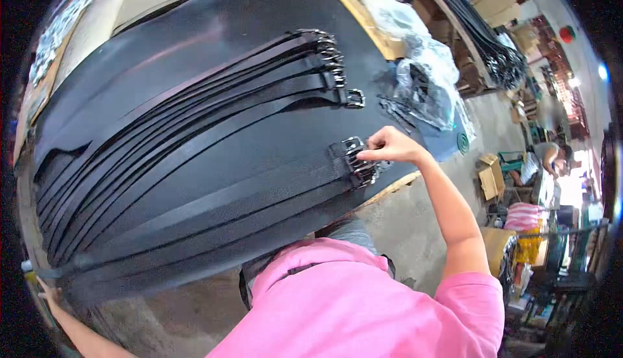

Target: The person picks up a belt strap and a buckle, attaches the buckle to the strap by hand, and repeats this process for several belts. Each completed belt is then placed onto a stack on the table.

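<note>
If you tug the buckle [352,146] sideways, the near stack of belts [214,218], which runs from right of centre down to the lower left, could fan apart or slide off the table edge [389,186] just under your wrist, since its buckles lie right at that edge. Your right hand [389,145], right of centre, has its fingertips pinched together on that buckle. Your left hand [47,291], at the lower left, sits by the strap tails [71,273]; I cannot tell whether its fingers are closed.
</note>
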Demonstrator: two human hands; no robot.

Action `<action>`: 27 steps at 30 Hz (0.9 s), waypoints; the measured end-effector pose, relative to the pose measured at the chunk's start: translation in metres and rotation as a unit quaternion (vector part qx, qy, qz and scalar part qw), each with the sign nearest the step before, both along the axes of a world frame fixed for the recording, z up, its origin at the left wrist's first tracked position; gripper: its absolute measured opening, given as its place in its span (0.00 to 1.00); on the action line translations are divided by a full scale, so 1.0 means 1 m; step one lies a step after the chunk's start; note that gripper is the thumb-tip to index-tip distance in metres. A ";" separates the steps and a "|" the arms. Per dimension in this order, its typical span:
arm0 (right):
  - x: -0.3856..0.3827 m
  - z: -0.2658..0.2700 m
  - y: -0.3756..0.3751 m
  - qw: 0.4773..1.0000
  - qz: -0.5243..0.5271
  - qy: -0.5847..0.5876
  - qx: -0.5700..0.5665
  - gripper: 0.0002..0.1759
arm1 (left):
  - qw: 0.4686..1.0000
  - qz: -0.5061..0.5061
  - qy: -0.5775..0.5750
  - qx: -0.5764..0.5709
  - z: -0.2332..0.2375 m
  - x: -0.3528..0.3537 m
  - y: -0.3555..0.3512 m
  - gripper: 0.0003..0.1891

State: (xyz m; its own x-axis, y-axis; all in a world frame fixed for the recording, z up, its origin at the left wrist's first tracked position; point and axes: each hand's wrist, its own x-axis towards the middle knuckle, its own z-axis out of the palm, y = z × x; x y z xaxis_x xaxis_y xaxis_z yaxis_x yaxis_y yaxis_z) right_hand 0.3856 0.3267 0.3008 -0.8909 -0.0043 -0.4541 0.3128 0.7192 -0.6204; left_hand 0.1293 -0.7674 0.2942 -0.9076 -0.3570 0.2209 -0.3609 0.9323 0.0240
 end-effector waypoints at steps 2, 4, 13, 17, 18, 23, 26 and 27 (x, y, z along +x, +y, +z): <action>0.002 -0.005 0.004 1.000 -0.006 0.013 0.004 0.29 | 1.000 0.004 0.000 -0.023 -0.022 -0.003 0.011 0.39; 0.006 -0.005 0.007 0.999 0.003 0.041 0.024 0.29 | 0.999 -0.004 0.011 -0.049 -0.043 -0.008 0.033 0.42; 0.023 -0.015 0.061 0.963 -0.153 0.214 0.064 0.11 | 0.917 -0.377 0.131 -0.008 -0.013 -0.052 0.339 0.37; 0.030 -0.067 0.115 0.882 -0.212 0.322 0.272 0.10 | 0.832 -0.506 0.028 0.223 0.030 -0.024 0.562 0.25; 0.029 -0.070 0.118 0.865 -0.214 0.330 0.312 0.10 | 0.838 -0.504 -0.003 0.209 0.046 -0.004 0.617 0.20; 0.030 -0.066 0.129 0.914 -0.262 0.242 0.194 0.11 | 0.651 -0.699 -0.076 0.288 0.032 0.038 0.800 0.12; 0.036 -0.067 0.135 0.912 -0.284 0.252 0.154 0.11 | 0.615 -0.736 -0.034 0.283 0.000 0.045 0.881 0.09; 0.038 -0.064 0.135 0.911 -0.290 0.256 0.146 0.11 | 0.619 -0.730 -0.011 0.289 -0.011 0.046 0.904 0.08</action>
